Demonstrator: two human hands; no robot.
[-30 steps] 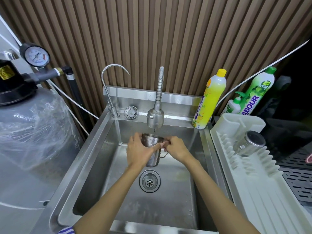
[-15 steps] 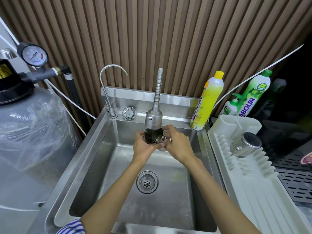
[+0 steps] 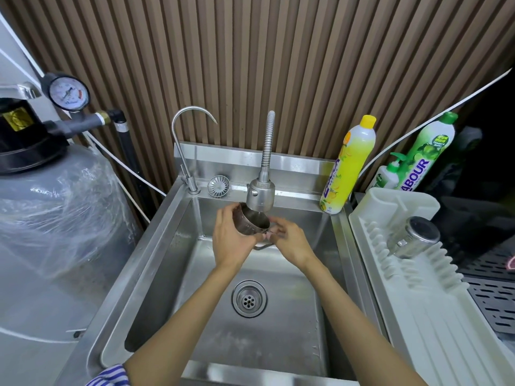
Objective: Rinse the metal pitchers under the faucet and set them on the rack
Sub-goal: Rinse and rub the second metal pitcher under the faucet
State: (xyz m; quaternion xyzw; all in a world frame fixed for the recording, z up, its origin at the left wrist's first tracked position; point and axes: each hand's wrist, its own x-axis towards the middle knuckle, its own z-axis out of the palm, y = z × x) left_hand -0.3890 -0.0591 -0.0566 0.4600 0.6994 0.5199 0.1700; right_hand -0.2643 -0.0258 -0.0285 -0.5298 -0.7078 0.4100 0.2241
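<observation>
A small metal pitcher (image 3: 252, 222) is held over the steel sink (image 3: 156, 263), right under the flexible faucet's spray head (image 3: 260, 195). It is tilted, its mouth turned up towards the head. My left hand (image 3: 230, 240) wraps around its body. My right hand (image 3: 291, 242) holds it at the handle side, and the wire handle shows below my fingers. A second metal pitcher (image 3: 413, 236) lies upside down on the white dish rack (image 3: 434, 307) at the right.
A thin gooseneck tap (image 3: 185, 146) and a round strainer (image 3: 218, 185) sit on the sink's back ledge. A yellow soap bottle (image 3: 349, 162) and green bottles (image 3: 420, 160) stand at the back right. A wrapped grey tank (image 3: 50, 232) with a gauge fills the left. The drain (image 3: 249, 298) lies below my hands.
The pitcher has been raised from upright lower in the sink to right under the spray head and tilted. My right hand has slid from its rim down to the handle side.
</observation>
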